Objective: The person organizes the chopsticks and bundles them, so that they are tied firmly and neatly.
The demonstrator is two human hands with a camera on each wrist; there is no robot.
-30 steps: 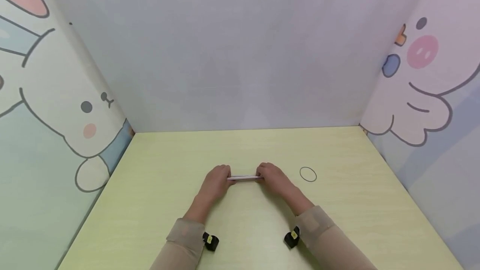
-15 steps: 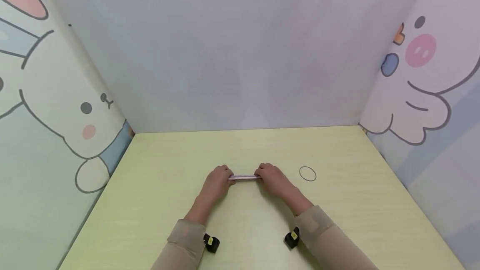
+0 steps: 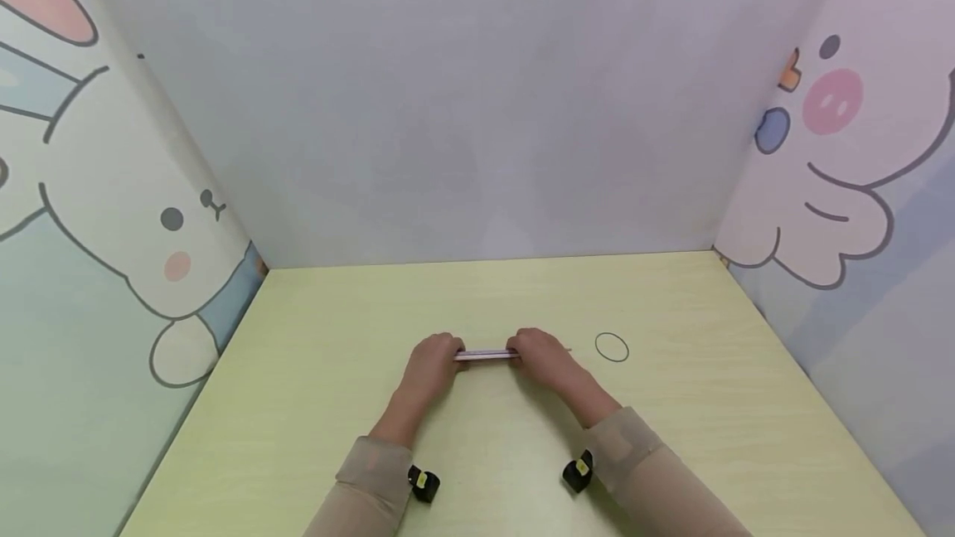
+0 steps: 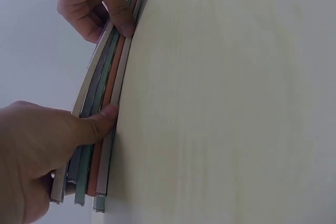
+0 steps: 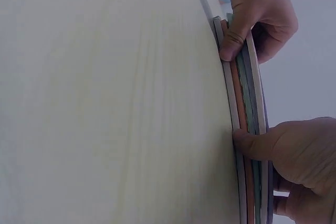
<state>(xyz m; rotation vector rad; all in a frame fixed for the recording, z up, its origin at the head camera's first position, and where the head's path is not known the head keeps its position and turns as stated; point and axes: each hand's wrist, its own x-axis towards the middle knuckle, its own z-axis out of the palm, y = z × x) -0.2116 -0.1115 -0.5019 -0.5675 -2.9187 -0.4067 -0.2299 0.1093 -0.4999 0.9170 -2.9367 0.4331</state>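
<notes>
A bundle of long, thin coloured sticks point(image 3: 487, 355), pencil-like in shape, lies crosswise between both hands. White, orange, green and grey ones show side by side in the left wrist view point(image 4: 105, 87), with uneven near ends. My left hand point(image 3: 431, 367) grips the bundle's left part, thumb pressed on the near face. The right part is held by my right hand point(image 3: 546, 359), whose thumb also lies across the sticks point(image 5: 247, 98). The fingers behind the bundle are mostly hidden. A thin dark ring point(image 3: 612, 347), like a rubber band, lies on the table right of my right hand.
The pale wooden table point(image 3: 336, 338) meets a plain grey wall point(image 3: 477, 106) at the back. Side panels with cartoon animals point(image 3: 179, 272) stand left and right. Small black devices point(image 3: 425, 486) with yellow marks sit at both cuffs.
Both hands keep their hold in nearly the same place. A thin stick end now shows to the right of my right hand. The view has shifted slightly.
</notes>
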